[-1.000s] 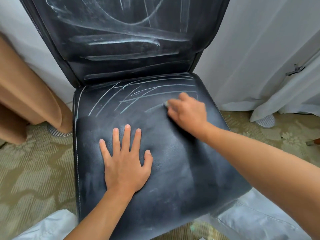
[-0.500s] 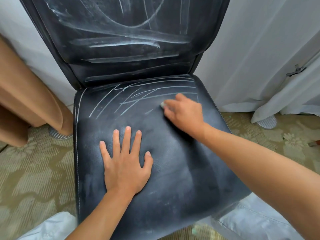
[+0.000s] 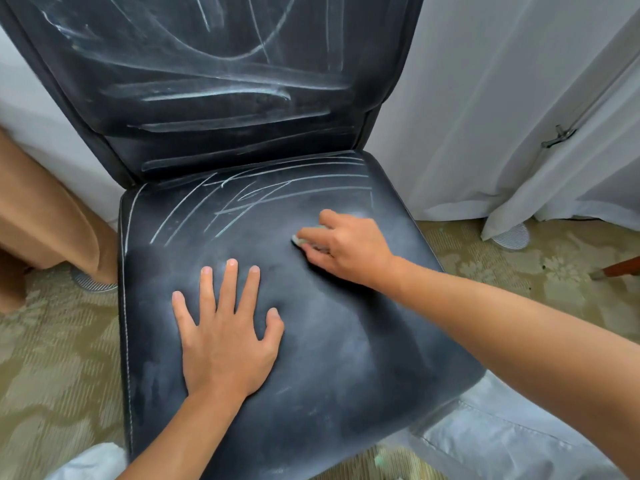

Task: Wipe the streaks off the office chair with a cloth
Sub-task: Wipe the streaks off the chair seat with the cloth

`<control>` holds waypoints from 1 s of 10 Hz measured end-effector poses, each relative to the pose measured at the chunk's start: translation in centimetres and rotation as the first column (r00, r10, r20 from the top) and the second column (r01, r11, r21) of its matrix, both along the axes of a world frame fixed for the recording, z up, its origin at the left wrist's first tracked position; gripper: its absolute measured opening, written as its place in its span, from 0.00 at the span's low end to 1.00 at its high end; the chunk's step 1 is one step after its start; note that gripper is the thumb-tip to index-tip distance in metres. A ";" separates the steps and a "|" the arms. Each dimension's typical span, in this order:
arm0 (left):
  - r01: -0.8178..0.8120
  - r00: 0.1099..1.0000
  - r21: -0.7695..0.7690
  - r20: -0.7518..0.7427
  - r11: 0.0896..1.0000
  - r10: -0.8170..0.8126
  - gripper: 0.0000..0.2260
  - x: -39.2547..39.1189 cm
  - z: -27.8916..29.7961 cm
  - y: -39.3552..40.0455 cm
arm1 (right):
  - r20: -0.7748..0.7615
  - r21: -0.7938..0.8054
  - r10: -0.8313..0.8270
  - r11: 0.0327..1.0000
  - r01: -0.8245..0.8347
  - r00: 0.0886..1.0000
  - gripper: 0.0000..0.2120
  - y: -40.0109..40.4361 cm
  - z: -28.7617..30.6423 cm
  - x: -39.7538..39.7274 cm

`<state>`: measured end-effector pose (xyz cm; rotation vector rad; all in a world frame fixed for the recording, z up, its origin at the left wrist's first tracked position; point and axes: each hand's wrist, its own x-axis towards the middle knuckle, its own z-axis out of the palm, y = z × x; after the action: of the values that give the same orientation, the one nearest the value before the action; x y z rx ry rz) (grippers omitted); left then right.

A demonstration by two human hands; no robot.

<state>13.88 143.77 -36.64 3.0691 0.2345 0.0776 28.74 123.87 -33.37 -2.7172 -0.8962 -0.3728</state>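
Observation:
A black leather office chair (image 3: 363, 358) fills the view. White streaks (image 3: 221, 206) cross the back part of its seat, and broader smears (image 3: 214, 91) cover the backrest. My left hand (image 3: 225, 337) lies flat on the seat's middle, fingers spread, holding nothing. My right hand (image 3: 349, 247) presses down on the seat to the right of the streaks, curled over a small pale cloth (image 3: 298, 240). Only a corner of the cloth shows under the fingertips.
White curtains (image 3: 502, 116) hang behind and to the right of the chair. A tan curtain (image 3: 45, 216) hangs at the left. Patterned olive carpet (image 3: 52, 375) covers the floor. A wooden furniture leg (image 3: 616, 268) pokes in at the right edge. White fabric (image 3: 502, 441) lies at the bottom right.
My right hand with the cloth has slid toward me and slightly left along the seat, and the streak beside it has been rubbed away. The left hand stays put.

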 end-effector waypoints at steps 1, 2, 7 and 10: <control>0.009 1.000 -0.003 0.005 1.000 -0.009 0.32 0.1 0.0 -0.1 | 0.002 0.009 -0.449 0.894 0.449 0.894 0.14 -6.1 0.2 3.9; 0.009 1.000 -0.003 0.000 1.000 -0.009 0.32 0.2 -0.1 -0.2 | -0.090 0.009 -0.623 0.779 0.626 0.777 0.16 -9.0 0.5 6.1; 0.038 0.999 0.008 -0.006 0.999 -0.038 0.31 0.4 0.0 0.5 | -0.014 -0.031 -0.424 0.905 0.424 0.906 0.14 -8.2 0.2 8.2; 0.052 0.999 0.002 0.016 0.999 -0.052 0.31 0.4 0.1 0.8 | -0.019 0.007 -0.106 0.994 0.106 0.994 0.09 -9.1 0.0 2.3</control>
<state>14.30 144.56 -36.58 3.0730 0.1543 0.1001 30.99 114.75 -33.32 -2.7631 -0.7455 -0.3701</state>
